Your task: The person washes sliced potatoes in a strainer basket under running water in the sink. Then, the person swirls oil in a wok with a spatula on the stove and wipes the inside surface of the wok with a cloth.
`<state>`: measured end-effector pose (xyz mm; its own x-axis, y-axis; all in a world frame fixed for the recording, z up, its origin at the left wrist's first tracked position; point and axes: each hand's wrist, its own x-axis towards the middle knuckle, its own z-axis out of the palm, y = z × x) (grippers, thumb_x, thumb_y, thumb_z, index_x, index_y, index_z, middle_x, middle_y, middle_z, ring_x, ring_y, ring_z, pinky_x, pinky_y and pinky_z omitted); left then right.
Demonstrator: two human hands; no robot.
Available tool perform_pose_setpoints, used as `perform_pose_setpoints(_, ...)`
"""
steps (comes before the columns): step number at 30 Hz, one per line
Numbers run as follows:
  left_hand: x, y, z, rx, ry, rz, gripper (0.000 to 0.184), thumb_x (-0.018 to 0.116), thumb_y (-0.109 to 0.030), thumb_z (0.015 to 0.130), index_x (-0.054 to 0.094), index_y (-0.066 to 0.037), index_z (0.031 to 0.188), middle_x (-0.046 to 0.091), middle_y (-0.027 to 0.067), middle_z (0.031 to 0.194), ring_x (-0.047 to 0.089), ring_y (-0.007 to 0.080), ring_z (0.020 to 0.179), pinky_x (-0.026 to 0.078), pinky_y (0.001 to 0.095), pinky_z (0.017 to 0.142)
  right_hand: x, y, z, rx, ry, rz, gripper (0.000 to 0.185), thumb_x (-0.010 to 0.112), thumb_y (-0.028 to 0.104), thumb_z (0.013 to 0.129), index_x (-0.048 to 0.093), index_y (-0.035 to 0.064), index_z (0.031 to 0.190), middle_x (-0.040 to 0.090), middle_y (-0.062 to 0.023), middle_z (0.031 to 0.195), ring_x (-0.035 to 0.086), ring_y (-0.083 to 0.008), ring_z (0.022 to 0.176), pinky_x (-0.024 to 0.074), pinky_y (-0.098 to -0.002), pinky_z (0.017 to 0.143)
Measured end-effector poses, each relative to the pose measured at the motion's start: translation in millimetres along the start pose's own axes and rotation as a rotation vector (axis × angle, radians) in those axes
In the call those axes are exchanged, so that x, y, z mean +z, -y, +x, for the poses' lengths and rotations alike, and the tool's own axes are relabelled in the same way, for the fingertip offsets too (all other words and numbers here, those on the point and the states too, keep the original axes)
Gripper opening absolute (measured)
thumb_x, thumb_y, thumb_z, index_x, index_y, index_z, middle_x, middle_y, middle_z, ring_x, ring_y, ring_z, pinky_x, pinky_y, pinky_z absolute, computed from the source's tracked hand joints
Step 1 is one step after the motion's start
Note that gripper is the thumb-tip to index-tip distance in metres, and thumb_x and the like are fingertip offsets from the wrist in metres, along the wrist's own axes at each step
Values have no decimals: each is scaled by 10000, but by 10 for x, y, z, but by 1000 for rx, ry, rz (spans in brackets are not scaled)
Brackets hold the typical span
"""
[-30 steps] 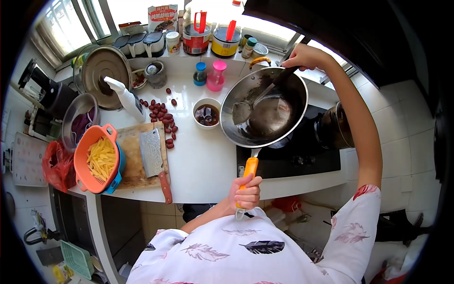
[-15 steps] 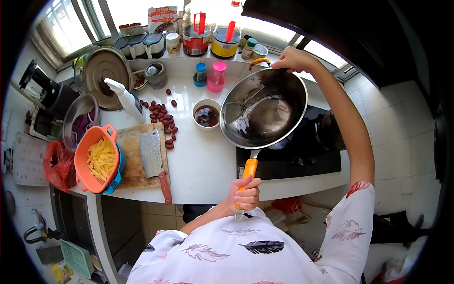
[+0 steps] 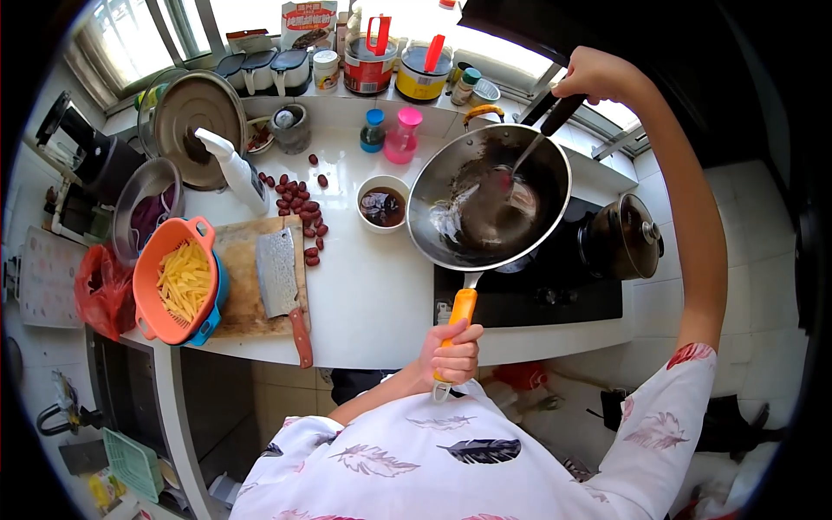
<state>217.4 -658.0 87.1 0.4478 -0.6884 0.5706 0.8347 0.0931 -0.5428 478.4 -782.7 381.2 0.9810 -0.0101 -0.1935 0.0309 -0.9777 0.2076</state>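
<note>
My left hand (image 3: 451, 354) is wrapped around the orange handle (image 3: 463, 308) of a deep metal wok (image 3: 433, 182). The wok is over the left part of the black stove (image 3: 537, 303), its inside dark and wet-looking. High above the wok's far right rim, my right hand (image 3: 604, 76) grips the dark handle of a metal-shafted spatula (image 3: 523, 160). The spatula reaches down into the wok, where its head is blurred. Just left of the wok stands a white bowl (image 3: 381, 227) holding dark brown liquid.
A cleaver (image 3: 278, 273) lies on the cutting board (image 3: 238, 325). An orange colander (image 3: 147, 299) holds pale yellow strips. Red dates (image 3: 308, 208) are scattered on the counter. A lidded glass pot (image 3: 628, 238) stands on the right. Jars and two shakers (image 3: 402, 139) line the back.
My right hand has risen and moved right, away from the wok's far rim, drawing the spatula more upright. The view has shifted slightly; my left hand keeps its grip.
</note>
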Motion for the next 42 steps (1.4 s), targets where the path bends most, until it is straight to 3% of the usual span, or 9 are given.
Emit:
perform_pose_setpoints(8, -3, 2, -6, -6, -9, -7, 323, 322, -299, 909, 314, -101, 654, 354, -11, 425, 361, 54, 333, 311, 185, 350, 336, -23, 326, -14, 99, -193, 316, 638, 274, 623, 611, -35, 683, 595, -135, 581, 573, -214, 515, 465, -316, 499)
perform_pose_setpoints(16, -10, -2, -11, -9, -8, -21, 327, 322, -298, 909, 309, -101, 648, 347, -14, 424, 355, 52, 334, 306, 191, 352, 627, 160, 369, -64, 165, 191, 370, 634, 379, 669, 607, 10, 664, 489, -58, 480, 427, -120, 386, 301, -236, 331)
perform_pose_setpoints(24, -12, 4, -5, -13, -19, -14, 327, 327, -302, 907, 309, -103, 647, 343, -16, 423, 347, 51, 330, 297, 189, 350, -68, 10, 134, 30, 26, -132, 257, 633, 229, 688, 584, -15, 625, 445, -65, 443, 370, -125, 328, 247, -253, 308)
perform_pose_setpoints(26, -12, -3, -4, -19, -12, -17, 326, 329, -301, 906, 309, -104, 647, 342, -16, 423, 346, 51, 330, 298, 188, 351, -76, -39, 194, 112, 76, -252, 354, 662, 282, 640, 613, -47, 761, 588, -154, 622, 552, -223, 506, 442, -321, 481)
perform_pose_setpoints(27, -9, -5, -6, -18, -14, -20, 326, 331, -302, 906, 310, -104, 647, 342, -16, 422, 347, 51, 330, 297, 188, 352, -39, -53, 227, 115, 52, -232, 348, 654, 294, 643, 617, -38, 739, 592, -141, 609, 563, -217, 513, 456, -316, 497)
perform_pose_setpoints(34, -2, -2, -21, -18, -22, -44, 329, 331, -303, 906, 310, -102, 645, 337, -16, 416, 346, 49, 328, 293, 185, 352, 785, -55, 613, -159, 101, -128, 396, 602, 353, 640, 604, -42, 603, 589, -123, 557, 574, -207, 502, 474, -305, 519)
perform_pose_setpoints(38, -6, 5, -19, -10, -31, -39, 331, 335, -301, 905, 309, -101, 644, 336, -16, 416, 342, 49, 326, 293, 186, 353, 849, 212, 482, -198, 66, 119, 382, 630, 327, 616, 605, -55, 627, 583, -132, 542, 595, -206, 509, 488, -293, 547)
perform_pose_setpoints(41, 10, 6, -14, -13, -38, -35, 333, 336, -299, 905, 306, -99, 640, 336, -16, 416, 341, 50, 324, 292, 188, 349, 833, 428, 433, -223, 25, 154, 342, 632, 299, 639, 617, -42, 643, 555, -107, 516, 544, -172, 458, 438, -282, 460)
perform_pose_setpoints(42, 14, 6, -5, -14, -32, -37, 334, 336, -298, 905, 305, -99, 639, 336, -16, 416, 341, 51, 324, 292, 189, 348, 782, 526, 368, -210, 0, 147, 316, 633, 278, 633, 613, -36, 658, 576, -121, 569, 577, -203, 548, 459, -294, 538)
